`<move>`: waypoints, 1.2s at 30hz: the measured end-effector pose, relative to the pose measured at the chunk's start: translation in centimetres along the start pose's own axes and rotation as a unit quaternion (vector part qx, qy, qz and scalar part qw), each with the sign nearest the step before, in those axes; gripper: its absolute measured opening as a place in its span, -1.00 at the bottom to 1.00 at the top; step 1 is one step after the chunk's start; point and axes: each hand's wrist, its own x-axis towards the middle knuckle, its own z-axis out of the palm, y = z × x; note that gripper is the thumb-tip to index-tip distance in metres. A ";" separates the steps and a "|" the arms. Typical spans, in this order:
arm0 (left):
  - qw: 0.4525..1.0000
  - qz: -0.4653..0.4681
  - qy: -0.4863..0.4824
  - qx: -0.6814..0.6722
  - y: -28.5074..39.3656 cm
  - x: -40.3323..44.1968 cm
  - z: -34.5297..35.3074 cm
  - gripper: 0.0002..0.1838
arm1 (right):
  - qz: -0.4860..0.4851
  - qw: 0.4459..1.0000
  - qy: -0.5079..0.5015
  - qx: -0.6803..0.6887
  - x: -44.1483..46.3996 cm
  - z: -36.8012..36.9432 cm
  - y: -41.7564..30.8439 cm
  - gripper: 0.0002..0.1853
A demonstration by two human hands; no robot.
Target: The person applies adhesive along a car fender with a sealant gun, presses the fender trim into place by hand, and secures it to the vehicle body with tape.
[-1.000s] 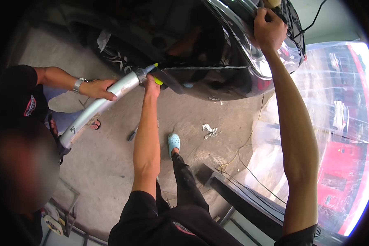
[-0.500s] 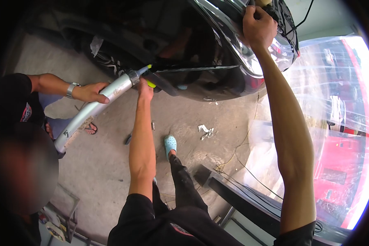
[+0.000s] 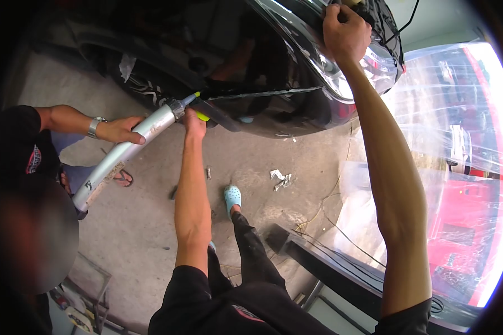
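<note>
My left hand (image 3: 194,124) is closed at the wheel-arch edge of a black car bumper (image 3: 296,120); its fingers are mostly hidden. A yellow-green piece (image 3: 203,116) shows right beside it, its kind unclear. Just above that hand, the pointed nozzle (image 3: 191,98) of a silver caulking gun (image 3: 151,126) reaches the gap between bumper and fender (image 3: 223,56). A co-worker's hand (image 3: 120,129) supports the gun's barrel. My right hand (image 3: 349,33) is curled at the top of the headlight (image 3: 341,84), thumb and forefinger pinched near a dark part I cannot make out.
The co-worker (image 3: 28,139) stands at the left. White scraps (image 3: 281,179) lie on the concrete floor (image 3: 145,195). A dark beam (image 3: 330,262) with cables runs at lower right. Clear plastic sheeting (image 3: 419,128) hangs before a red vehicle (image 3: 469,223).
The car, both my hands and the caulking gun appear slightly further left in view. My hands keep their places on the car, and the nozzle stays by the gap.
</note>
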 end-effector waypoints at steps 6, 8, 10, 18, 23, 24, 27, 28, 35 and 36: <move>1.000 -0.013 0.021 0.009 0.3 -0.5 0.5 -0.69 | 0.058 0.998 0.005 -0.013 0.1 -0.1 0.5 -0.59; 1.000 -0.009 0.018 0.019 0.6 -0.7 0.6 -0.68 | 0.062 0.998 0.005 -0.031 0.2 0.1 0.8 -0.59; 0.999 -0.007 0.016 0.033 0.8 -1.3 0.7 -0.65 | 0.040 0.998 0.011 -0.043 0.0 0.1 1.2 -0.58; 0.999 0.026 -0.006 0.037 -0.3 0.5 -1.3 -0.69 | -0.023 0.947 0.185 0.260 0.1 -0.3 2.0 -0.67; 0.999 0.039 0.006 0.037 -0.7 1.2 -2.5 -0.66 | 0.030 0.878 0.243 0.411 -4.9 -11.9 -2.7 -0.63; 0.998 0.057 -0.001 0.037 -1.1 2.0 -3.5 -0.61 | 0.001 0.857 0.253 0.448 -6.2 -15.0 -3.9 -0.62; 0.998 0.020 -0.037 0.050 -1.1 3.9 -6.3 -0.56 | -0.079 0.820 0.283 0.492 -9.2 -22.8 -8.4 -0.57; 0.997 0.012 -0.051 0.053 -1.1 4.1 -7.4 -0.55 | -0.083 0.823 0.299 0.475 -9.4 -23.7 -10.0 -0.58; 0.991 -0.035 -0.108 0.077 0.5 3.7 -7.0 -0.57 | -0.035 0.831 0.389 0.395 -8.3 -25.0 -12.1 -0.67; 0.990 -0.032 -0.095 0.095 0.9 4.3 -7.4 -0.58 | -0.028 0.833 0.390 0.393 -8.1 -24.9 -12.0 -0.69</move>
